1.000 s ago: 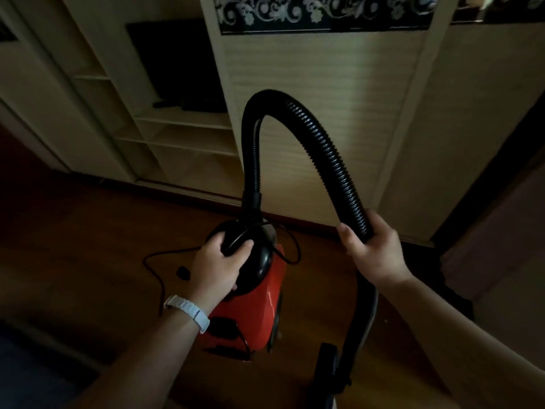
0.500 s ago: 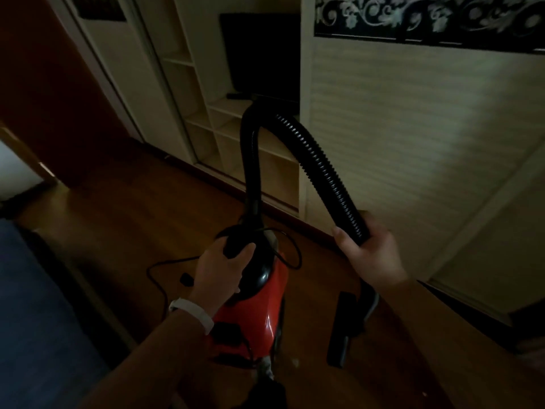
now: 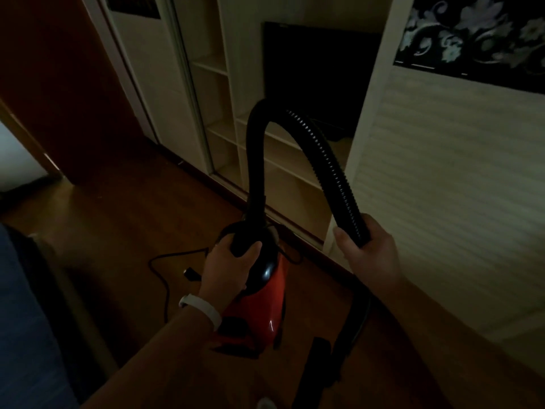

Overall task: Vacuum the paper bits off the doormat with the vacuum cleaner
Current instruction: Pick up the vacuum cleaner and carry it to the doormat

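1. Here, the left hand grips the black carry handle on top of the red canister vacuum cleaner, fingers curled over the handle and thumb wrapped round its near side.
2. A white wristband sits on the left wrist.
3. The vacuum cleaner is low in the middle of the view, over the dark wooden floor and near the foot of the wardrobe; whether it rests on the floor or hangs from the hand cannot be told.
4. The ribbed black hose rises from the front of the canister, arches high and comes down to the right.
5. The right hand is closed round the lower end of that hose, thumb toward the camera.
6. Below the right hand a dark tube runs down to a black floor nozzle near the bottom edge, just right of the canister.
7. The black power cord lies in a loose loop on the floor left of the canister, its plug just beside the left hand.
8. Behind stands a pale wardrobe with open shelves; a dark flat screen stands in one compartment.
9. A sliding door to the right carries a black floral panel.
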Demonstrator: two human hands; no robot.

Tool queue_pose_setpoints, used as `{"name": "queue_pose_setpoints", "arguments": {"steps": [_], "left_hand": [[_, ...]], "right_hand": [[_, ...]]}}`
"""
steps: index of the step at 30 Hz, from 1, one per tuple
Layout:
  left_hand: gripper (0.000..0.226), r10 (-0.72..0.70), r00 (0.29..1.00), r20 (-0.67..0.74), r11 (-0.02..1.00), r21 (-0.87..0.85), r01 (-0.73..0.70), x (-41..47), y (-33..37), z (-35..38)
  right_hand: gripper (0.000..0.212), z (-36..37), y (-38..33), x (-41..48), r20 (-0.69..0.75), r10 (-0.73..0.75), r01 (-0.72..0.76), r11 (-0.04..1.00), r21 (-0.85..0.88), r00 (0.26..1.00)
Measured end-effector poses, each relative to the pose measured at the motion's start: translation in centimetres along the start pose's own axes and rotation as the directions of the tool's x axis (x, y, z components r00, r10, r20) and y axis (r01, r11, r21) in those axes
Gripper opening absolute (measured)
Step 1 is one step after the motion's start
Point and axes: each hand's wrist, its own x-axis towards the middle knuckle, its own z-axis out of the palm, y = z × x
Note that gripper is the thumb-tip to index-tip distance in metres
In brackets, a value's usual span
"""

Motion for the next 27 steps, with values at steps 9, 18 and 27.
{"name": "queue_pose_setpoints", "arguments": {"steps": [9, 18, 27], "left_hand": [[0.021, -0.034, 0.997, -0.069, 0.992, 0.12, 0.042, 8.2, -1.5, -3.6], [0.019, -0.148, 0.97, -0.192, 0.981, 0.095, 0.169, 18.1, -2.1, -4.9], [0.025, -0.164, 0.918, -0.362, 0.979, 0.051, 0.195, 30.4, 2.1, -6.4]], "right_hand": [[0.021, 6.9, -1.5, 9.7, 0.042, 0.048, -0.047, 0.999, -0.01, 0.998], [0.021, 15.4, -1.4, 22.4, 0.222, -0.073, 0.077, 0.997, -0.005, 0.972], [0.027, 21.7, -2.3, 38.0, 0.393, -0.123, 0.063, 0.985, 0.162, 0.911]]}}
